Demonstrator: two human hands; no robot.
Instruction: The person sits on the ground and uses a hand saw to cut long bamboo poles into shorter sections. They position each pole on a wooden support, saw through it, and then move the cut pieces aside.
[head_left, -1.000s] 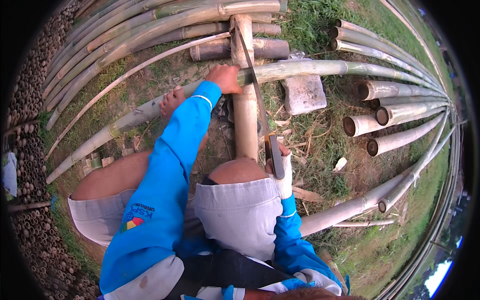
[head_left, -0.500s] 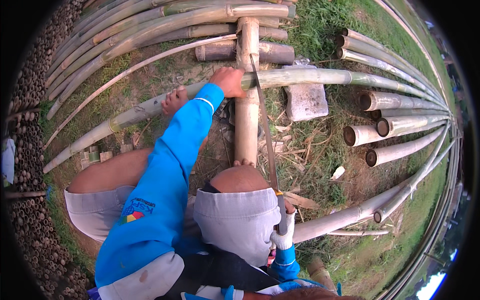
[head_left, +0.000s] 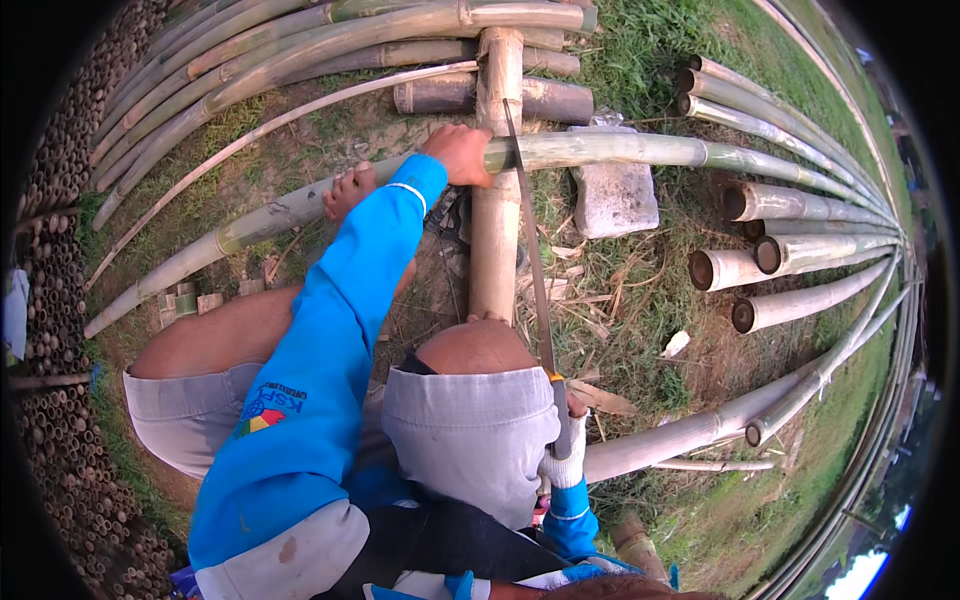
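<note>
A long green bamboo pole (head_left: 620,150) lies crosswise over a thicker upright-lying bamboo log (head_left: 494,240). My left hand (head_left: 460,155) is closed over the pole, just left of where the saw blade crosses it. The long, narrow hand saw (head_left: 538,270) rests with its blade across the pole near the log. Low on the right, my right hand (head_left: 568,455), in a white glove with bare fingertips, is wrapped round the saw's dark handle beside my knee. My foot (head_left: 350,190) presses on the pole left of my hand; how deep the blade sits cannot be seen.
A pale stone block (head_left: 615,195) lies beyond the saw on grass. Several cut bamboo poles (head_left: 735,200) fan out at the right, and more poles (head_left: 330,45) are stacked at the far left. Stacked bamboo ends (head_left: 60,440) line the left edge. Wood scraps (head_left: 600,400) litter the ground.
My right hand and the saw have moved slightly forward, away from me, along the blade's line. My left hand stays on the pole.
</note>
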